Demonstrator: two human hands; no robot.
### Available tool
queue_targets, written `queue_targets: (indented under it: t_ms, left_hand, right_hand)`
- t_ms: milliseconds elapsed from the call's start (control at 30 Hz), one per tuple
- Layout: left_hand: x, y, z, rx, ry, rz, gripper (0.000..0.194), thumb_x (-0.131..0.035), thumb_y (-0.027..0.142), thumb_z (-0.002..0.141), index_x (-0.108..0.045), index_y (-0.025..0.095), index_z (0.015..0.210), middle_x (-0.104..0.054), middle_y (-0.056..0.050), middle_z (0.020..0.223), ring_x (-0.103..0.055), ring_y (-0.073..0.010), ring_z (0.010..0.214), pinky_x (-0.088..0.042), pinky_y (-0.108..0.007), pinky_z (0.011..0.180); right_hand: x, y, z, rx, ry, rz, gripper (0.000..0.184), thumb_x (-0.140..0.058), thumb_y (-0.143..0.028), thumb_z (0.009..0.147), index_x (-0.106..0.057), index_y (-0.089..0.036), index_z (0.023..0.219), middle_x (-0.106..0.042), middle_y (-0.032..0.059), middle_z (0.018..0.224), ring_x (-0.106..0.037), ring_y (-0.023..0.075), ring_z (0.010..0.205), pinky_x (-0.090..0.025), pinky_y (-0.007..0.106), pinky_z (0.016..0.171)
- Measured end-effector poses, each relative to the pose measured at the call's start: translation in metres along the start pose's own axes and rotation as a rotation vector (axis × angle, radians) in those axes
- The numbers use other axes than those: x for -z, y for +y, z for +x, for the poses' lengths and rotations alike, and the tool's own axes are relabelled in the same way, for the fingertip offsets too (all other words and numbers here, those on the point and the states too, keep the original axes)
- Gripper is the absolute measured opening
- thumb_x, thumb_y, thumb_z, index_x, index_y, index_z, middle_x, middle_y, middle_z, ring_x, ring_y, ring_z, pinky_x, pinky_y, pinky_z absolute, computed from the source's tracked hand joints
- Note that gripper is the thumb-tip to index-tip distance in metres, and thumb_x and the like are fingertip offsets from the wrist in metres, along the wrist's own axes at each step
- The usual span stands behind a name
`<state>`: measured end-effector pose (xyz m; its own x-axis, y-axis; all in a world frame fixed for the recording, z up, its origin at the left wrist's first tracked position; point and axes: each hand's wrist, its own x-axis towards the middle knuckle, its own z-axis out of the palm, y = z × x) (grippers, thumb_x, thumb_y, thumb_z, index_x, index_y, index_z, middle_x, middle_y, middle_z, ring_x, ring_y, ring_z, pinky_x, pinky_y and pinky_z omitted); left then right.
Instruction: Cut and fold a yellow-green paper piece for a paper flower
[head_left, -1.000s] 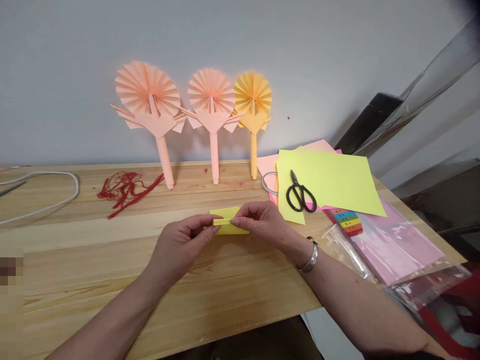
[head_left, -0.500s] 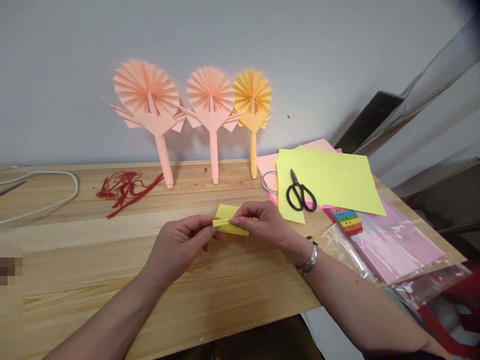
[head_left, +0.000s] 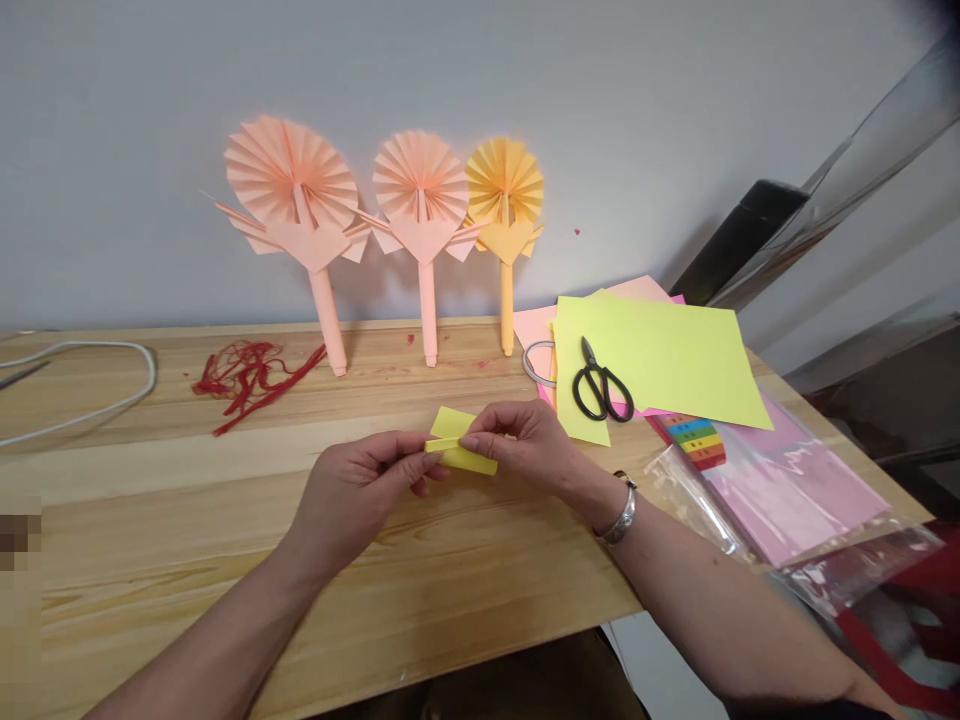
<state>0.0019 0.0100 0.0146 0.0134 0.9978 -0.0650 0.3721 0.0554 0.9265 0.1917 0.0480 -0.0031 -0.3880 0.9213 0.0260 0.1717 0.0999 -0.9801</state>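
A small piece of yellow paper with a narrow folded strip along its near side is between my hands, over the wooden table. My left hand pinches the left end of the fold between thumb and fingers. On the fold's right part, my right hand closes with thumb and forefinger; a silver bracelet circles that wrist. Part of the paper is hidden behind the fingers. To the right of my right hand, black-handled scissors lie on a large yellow-green sheet.
Two pink paper fans and an orange paper fan lean against the wall. Red threads lie at left, near a white cable. Pink paper in clear plastic is at the right edge of the table.
Both hands stay almost in place on the yellow paper. The folded strip looks slightly flatter and tilts a little less toward my right hand.
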Motion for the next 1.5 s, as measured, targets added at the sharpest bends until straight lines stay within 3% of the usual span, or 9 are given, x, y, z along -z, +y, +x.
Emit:
queue_targets:
  t_ms: [400,800,1300,1500]
  left_hand:
    - [0.0017,0.0014,-0.0017,-0.040,-0.006,0.027,0.010,-0.067,0.030,0.070,-0.074,0.026,0.076,-0.072,0.005,0.061,-0.065,-0.0121,0.058,-0.052,-0.020,0.060]
    - [0.0017,0.0006,0.0002,-0.009,-0.037,-0.019,0.015,-0.065,0.031,0.071,-0.074,0.023,0.081,-0.074,0.000,0.064,-0.068,-0.0174,0.059,-0.057,-0.029,0.063]
    - [-0.0024,0.0026,-0.0051,0.010,0.032,-0.080,0.014,-0.065,0.030,0.072,-0.074,0.021,0.077,-0.073,0.001,0.061,-0.065,-0.0147,0.057,-0.053,-0.024,0.061]
    - [-0.0004,0.0020,-0.0039,0.001,-0.010,-0.090,0.015,-0.064,0.031,0.072,-0.074,0.021,0.077,-0.073,-0.001,0.062,-0.066,-0.0159,0.058,-0.053,-0.026,0.061]
  right_hand:
    - [0.0012,-0.0015,-0.0005,-0.006,-0.005,-0.012,0.019,-0.066,-0.031,0.073,-0.067,-0.013,0.067,-0.055,-0.0006,0.058,-0.044,0.0091,0.055,-0.034,0.022,0.051]
    - [0.0017,-0.0032,0.0004,-0.001,-0.007,-0.001,0.016,-0.065,-0.029,0.073,-0.067,-0.014,0.067,-0.058,-0.0004,0.060,-0.046,0.0092,0.056,-0.035,0.022,0.051]
    - [0.0015,-0.0026,-0.0006,0.049,-0.005,-0.069,0.016,-0.065,-0.028,0.074,-0.068,-0.014,0.068,-0.060,0.0003,0.061,-0.048,0.0100,0.058,-0.037,0.022,0.054]
    - [0.0014,-0.0009,-0.0012,0.093,-0.008,-0.104,0.017,-0.063,-0.029,0.076,-0.067,-0.015,0.069,-0.060,0.0004,0.063,-0.049,0.0104,0.059,-0.039,0.022,0.054]
